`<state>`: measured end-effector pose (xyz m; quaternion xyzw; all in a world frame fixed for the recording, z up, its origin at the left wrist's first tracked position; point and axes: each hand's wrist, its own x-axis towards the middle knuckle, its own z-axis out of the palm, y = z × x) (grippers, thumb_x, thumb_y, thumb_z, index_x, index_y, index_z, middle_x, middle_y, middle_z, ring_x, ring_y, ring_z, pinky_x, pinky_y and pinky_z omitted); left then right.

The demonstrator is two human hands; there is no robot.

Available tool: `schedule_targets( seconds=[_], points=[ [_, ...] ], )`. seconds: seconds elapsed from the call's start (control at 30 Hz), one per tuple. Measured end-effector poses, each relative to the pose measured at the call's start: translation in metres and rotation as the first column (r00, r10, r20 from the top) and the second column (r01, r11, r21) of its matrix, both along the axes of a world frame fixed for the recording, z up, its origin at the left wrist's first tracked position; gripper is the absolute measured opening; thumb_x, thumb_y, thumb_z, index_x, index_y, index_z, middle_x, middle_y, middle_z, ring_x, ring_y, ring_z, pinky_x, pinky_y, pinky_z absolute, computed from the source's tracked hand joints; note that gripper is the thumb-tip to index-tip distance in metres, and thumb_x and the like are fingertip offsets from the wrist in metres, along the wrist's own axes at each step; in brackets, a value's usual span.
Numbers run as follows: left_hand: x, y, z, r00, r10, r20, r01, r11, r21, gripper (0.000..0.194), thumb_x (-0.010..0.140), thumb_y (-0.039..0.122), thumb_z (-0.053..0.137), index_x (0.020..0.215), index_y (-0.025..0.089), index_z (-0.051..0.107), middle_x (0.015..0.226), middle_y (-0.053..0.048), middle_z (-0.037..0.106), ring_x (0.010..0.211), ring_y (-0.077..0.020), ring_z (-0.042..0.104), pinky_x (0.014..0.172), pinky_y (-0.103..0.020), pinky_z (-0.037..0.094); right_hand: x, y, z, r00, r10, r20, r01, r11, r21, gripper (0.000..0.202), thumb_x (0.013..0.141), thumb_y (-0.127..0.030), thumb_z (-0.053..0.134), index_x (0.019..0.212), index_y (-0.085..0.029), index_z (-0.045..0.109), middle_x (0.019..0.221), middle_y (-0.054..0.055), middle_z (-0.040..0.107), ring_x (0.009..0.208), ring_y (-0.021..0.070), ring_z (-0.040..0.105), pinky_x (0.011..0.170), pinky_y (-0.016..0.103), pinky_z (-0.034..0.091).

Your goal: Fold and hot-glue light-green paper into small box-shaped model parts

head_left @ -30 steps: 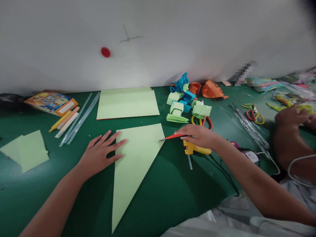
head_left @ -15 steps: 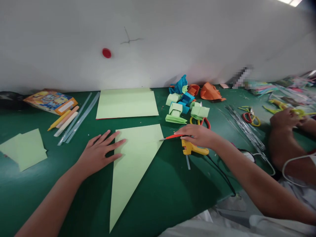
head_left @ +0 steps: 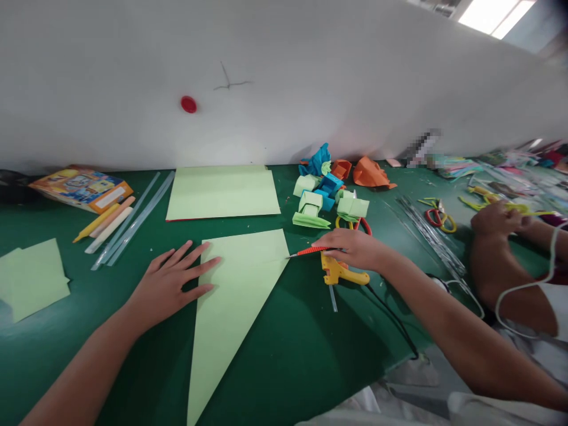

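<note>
My left hand lies flat with spread fingers, its fingertips over the left edge of a light green paper triangle. The triangle's long slanted edge runs down to the bottom of the view. My right hand is closed on a slim red pen-like tool with a pointed metal tip. That tip meets the triangle's right corner, where a faint line shows on the paper; whether it is a pen or a blade I cannot tell. Just below my right hand lies a yellow glue gun with a clear stick in it.
A light green pad lies by the wall. Folded paper pieces and red-yellow scissors sit behind my right hand. Clear glue sticks, markers, a box and green squares are left. At right is another person's hand.
The whole scene sits slightly lower and further left as the camera shifts. Both hands, the red tool and the paper triangle keep nearly the same positions relative to each other.
</note>
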<state>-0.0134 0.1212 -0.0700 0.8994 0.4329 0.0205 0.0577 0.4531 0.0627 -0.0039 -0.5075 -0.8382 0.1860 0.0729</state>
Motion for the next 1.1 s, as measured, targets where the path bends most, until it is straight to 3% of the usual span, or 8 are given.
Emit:
schedule_targets(
  seconds=[1.1],
  points=[
    [0.001,0.000,-0.001,1.000,0.007,0.015,-0.007,1.000,-0.018,0.055,0.096,0.061,0.051,0.150,0.058,0.038,0.168,0.012,0.028,0.156,-0.0338,0.025,0.120,-0.058,0.024,0.013,-0.002,0.002,1.000,0.012,0.017,-0.011,1.000,-0.010,0.038,0.103,-0.039,0.048,0.135,-0.032,0.067,0.130,0.003,0.073,0.122,0.0257,0.065,0.104,0.043,0.052]
  ],
)
